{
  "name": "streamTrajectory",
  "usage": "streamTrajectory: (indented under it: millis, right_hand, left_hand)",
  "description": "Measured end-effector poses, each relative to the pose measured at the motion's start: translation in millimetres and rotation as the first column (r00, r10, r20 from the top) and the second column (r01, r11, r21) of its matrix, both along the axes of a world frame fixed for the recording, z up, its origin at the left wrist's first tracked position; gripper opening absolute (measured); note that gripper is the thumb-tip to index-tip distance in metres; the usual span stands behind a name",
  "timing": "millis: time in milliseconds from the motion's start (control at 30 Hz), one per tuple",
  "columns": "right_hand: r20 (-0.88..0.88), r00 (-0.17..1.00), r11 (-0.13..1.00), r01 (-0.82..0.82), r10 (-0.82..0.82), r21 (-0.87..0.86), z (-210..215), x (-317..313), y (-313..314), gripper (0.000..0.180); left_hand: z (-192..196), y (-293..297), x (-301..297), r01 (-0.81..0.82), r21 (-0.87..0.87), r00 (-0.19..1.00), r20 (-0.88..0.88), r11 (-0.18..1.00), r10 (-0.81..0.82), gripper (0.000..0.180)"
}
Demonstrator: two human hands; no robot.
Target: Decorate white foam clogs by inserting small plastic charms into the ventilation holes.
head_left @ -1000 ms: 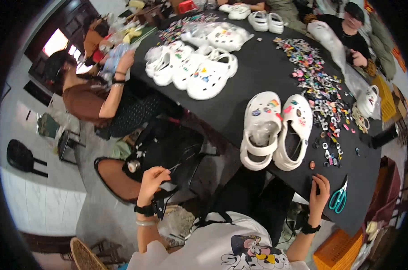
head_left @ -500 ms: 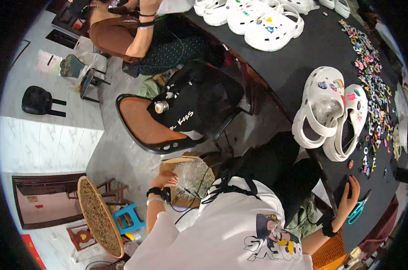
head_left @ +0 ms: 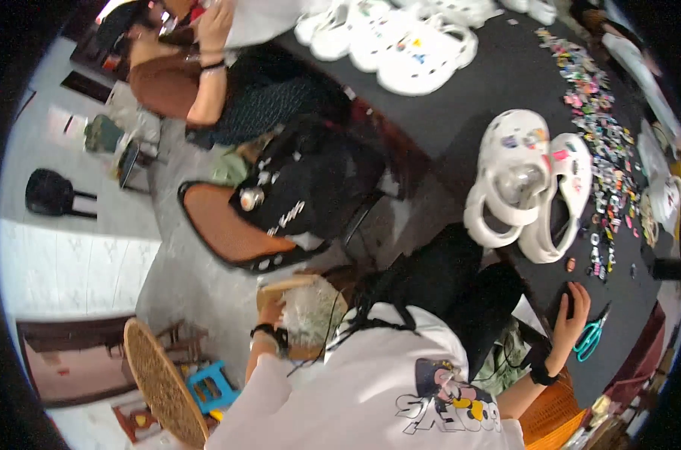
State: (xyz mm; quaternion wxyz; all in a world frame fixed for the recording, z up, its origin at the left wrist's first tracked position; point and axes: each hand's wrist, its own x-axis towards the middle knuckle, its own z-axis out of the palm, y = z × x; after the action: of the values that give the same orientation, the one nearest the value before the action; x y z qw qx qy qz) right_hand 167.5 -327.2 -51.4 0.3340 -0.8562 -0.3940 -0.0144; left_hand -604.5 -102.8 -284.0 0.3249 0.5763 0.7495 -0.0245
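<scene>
Clear plastic (head_left: 314, 309) fills the box (head_left: 289, 284) by the left hand (head_left: 270, 310), grip unclear; right hand (head_left: 571, 318) slightly spread.

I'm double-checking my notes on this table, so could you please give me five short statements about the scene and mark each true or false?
1. The scissors lie to the right of the right hand. True.
2. The scissors have red handles. False: the handles are teal.
3. A spread of small colourful charms lies to the right of the nearest pair of white clogs. True.
4. The left hand is holding a clog. False: it is at the left side of an open cardboard box, with the clogs well away on the table.
5. Clear plastic sits inside the left clog of the nearest pair. True.
</scene>
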Motion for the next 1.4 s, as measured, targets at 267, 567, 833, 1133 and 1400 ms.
streamTrajectory:
  millis: [267,567,833,1133,1400]
  right_hand:
    - [0.092,0.983,0.987,0.155,-0.158,0.042,20,-25,-10,0.022]
    - [0.229,0.951,0.967,0.163,-0.206,0.194,15,-31,0,0.016]
    - [0.237,0.951,0.967,0.153,-0.201,0.205,12,-35,-7,0.015]
    - [0.252,0.951,0.970,0.130,-0.180,0.204,15,-22,2,0.014]
    - [0.255,0.946,0.967,0.147,-0.199,0.208,11,-27,-5,0.015]
  left_hand:
    - [139,116,338,0.807,-0.121,0.582,0.333,0.578,-0.742,0.048]
    - [350,88,537,0.473,0.807,0.147,0.322,0.352,-0.935,0.029]
    - [338,45,633,0.743,0.666,0.156,-0.071,0.069,-0.985,0.072]
    - [341,60,663,0.740,0.673,0.136,-0.156,-0.004,-0.978,0.083]
    - [337,74,675,0.792,0.610,0.096,-0.125,0.000,-0.987,0.076]
